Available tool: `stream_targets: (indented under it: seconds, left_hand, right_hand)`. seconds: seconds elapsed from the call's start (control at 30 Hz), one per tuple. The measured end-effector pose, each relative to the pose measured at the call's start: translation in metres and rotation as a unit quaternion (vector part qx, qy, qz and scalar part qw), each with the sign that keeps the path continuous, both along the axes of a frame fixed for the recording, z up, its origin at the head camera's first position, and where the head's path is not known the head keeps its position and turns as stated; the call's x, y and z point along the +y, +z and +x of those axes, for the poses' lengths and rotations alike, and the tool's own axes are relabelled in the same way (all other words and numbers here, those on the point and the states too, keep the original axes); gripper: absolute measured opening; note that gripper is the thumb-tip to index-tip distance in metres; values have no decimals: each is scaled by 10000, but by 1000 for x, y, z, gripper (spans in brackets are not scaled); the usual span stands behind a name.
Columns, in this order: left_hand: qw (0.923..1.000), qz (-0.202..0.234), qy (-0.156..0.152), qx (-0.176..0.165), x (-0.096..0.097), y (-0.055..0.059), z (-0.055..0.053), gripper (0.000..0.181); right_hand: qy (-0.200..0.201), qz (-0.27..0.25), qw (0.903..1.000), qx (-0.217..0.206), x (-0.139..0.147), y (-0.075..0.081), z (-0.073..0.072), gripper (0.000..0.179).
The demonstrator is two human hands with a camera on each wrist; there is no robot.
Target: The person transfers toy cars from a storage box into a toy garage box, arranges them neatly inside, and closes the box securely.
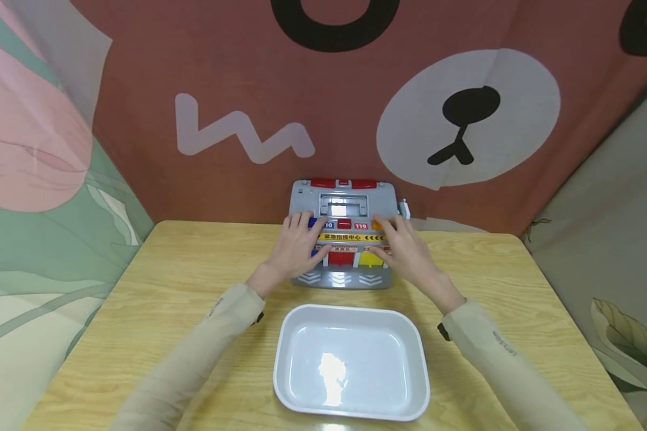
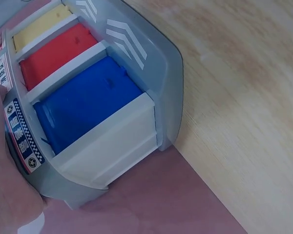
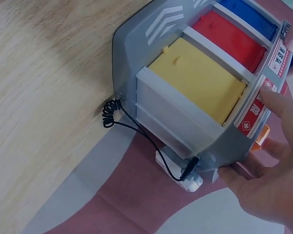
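Observation:
A grey toy emergency station (image 1: 339, 279) with a yellow lettered strip stands at the back of the table. Its front has a blue door (image 2: 88, 102), a red door (image 3: 229, 41) and a yellow door (image 3: 198, 78). At its left side, my left hand (image 1: 298, 242) grips the upper front, thumb toward the middle. The right hand (image 1: 411, 251) holds the opposite side; in the right wrist view its thumb lies on the red label and the other fingers curl around the edge. A white handset (image 3: 185, 181) on a coiled black cord (image 3: 111, 114) hangs at the station's right end.
A white rectangular tray (image 1: 377, 371) sits on the wooden table (image 1: 215, 257) in front of the station, between my forearms. Right behind the table's far edge hangs a printed cloth (image 1: 237, 66) with a cartoon bear.

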State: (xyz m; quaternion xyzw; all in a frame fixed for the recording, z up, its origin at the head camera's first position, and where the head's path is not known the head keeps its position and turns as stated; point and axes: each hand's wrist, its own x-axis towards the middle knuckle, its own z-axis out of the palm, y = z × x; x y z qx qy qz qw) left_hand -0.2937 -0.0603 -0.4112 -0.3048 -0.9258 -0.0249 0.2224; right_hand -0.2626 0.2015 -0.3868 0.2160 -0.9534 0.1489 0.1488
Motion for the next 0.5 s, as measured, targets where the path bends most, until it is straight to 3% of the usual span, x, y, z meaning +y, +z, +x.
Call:
stream_targets:
  seconds: [0.13, 0.27, 0.4, 0.5]
  left_hand:
    - [9998, 130, -36, -135, -2, 0, 0, 64]
    - [9975, 561, -184, -379, -5, 0, 2, 66]
    - [9923, 1075, -301, -545, -12, 3, 9, 67]
    - [9893, 1297, -185, -639, -20, 7, 17, 67]
  right_hand:
    - [43, -94, 9999, -74, 1, -1, -2, 74]
    - [158, -333, 9990, -250, 4, -2, -2, 73]
    - [395, -540, 9969, -424, 8, -3, 0, 74]
    - [438, -604, 9955, -586, 11, 0, 4, 78]
